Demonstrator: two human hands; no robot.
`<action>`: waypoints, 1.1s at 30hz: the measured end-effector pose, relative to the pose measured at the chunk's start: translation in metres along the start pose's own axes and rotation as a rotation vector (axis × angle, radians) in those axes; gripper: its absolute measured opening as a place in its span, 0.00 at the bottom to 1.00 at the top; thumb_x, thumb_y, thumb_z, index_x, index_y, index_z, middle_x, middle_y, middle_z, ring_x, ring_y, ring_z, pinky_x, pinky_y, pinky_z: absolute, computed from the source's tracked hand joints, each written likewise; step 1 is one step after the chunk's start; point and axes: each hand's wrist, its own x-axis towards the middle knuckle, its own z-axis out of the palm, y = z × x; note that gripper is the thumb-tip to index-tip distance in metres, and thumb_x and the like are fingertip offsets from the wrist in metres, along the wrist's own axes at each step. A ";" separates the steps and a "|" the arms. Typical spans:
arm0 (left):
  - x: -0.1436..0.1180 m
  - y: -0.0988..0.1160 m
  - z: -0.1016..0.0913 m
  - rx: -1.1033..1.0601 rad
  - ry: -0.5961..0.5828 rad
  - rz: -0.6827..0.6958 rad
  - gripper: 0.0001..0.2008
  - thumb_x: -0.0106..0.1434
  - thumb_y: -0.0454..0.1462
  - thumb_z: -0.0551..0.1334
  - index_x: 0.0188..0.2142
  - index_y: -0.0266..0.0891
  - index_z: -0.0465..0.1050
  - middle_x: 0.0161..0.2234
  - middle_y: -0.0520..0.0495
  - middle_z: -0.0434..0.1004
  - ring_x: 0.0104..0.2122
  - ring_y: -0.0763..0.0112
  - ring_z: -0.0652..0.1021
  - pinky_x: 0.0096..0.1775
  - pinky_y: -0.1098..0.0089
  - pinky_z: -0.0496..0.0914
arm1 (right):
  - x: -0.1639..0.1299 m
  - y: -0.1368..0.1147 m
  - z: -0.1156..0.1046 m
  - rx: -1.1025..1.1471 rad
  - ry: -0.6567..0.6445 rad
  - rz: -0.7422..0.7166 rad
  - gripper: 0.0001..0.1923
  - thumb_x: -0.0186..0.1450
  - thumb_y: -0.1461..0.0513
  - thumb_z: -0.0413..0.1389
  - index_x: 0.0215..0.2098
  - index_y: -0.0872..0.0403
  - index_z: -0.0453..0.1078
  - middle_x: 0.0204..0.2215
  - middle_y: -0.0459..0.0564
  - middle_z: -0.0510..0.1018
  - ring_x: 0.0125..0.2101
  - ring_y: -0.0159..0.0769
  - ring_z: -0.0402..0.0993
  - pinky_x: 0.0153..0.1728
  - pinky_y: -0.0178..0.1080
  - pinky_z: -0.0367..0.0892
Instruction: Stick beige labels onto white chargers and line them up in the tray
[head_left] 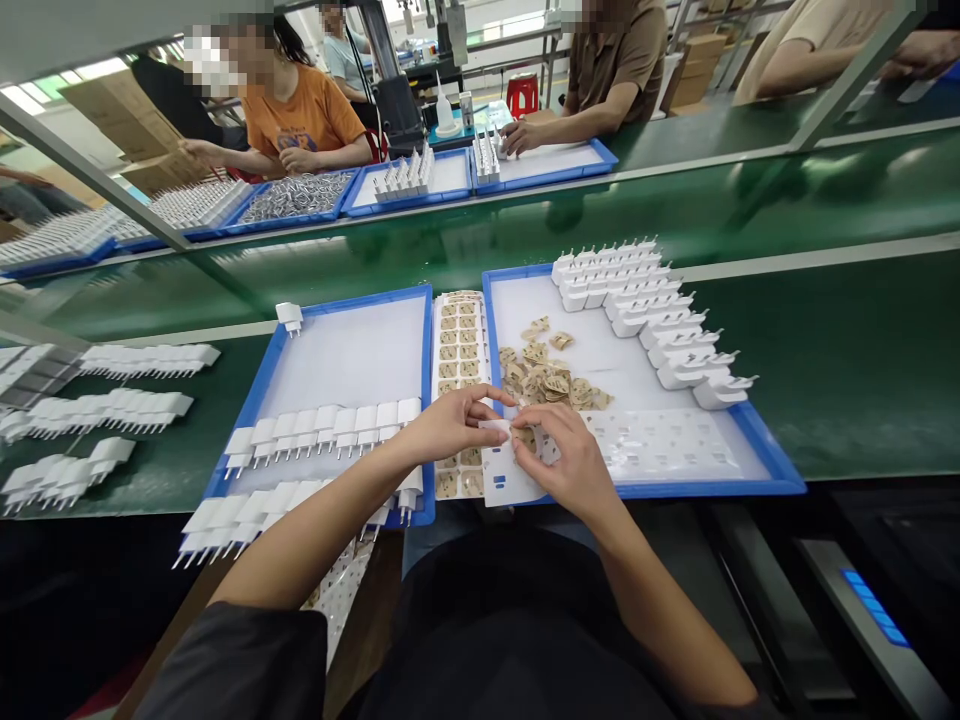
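- Head view: left hand (450, 425) and right hand (566, 460) both pinch one white sheet (504, 470) between them, fingertips closed on its top edge.
- Sheet overhangs the right blue tray's (780, 470) near-left corner, long axis running toward the person.

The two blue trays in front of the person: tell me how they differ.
The left tray holds white plugs in straight rows across it; the right tray has its white plugs in a diagonal band. Only the right tray carries a loose pile of tan pieces. Both are blue-rimmed with white floors.
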 end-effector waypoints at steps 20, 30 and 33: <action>-0.001 -0.007 0.001 -0.050 0.014 0.002 0.24 0.54 0.40 0.75 0.48 0.38 0.72 0.34 0.46 0.85 0.34 0.66 0.83 0.37 0.70 0.71 | -0.004 -0.012 0.001 0.018 -0.074 0.178 0.03 0.66 0.63 0.59 0.39 0.51 0.72 0.33 0.46 0.80 0.38 0.40 0.77 0.42 0.42 0.66; -0.004 -0.008 0.002 0.044 0.008 0.036 0.23 0.57 0.41 0.73 0.51 0.41 0.73 0.38 0.46 0.84 0.38 0.64 0.83 0.44 0.64 0.75 | -0.002 -0.014 0.001 0.046 -0.106 0.274 0.06 0.64 0.64 0.56 0.38 0.50 0.73 0.33 0.47 0.81 0.38 0.41 0.78 0.39 0.40 0.69; -0.005 -0.008 0.001 0.058 0.004 0.041 0.23 0.57 0.40 0.73 0.51 0.42 0.72 0.38 0.47 0.82 0.39 0.65 0.82 0.45 0.63 0.75 | -0.002 -0.014 0.002 0.037 -0.092 0.286 0.06 0.64 0.64 0.55 0.39 0.51 0.73 0.33 0.47 0.81 0.38 0.40 0.79 0.38 0.39 0.70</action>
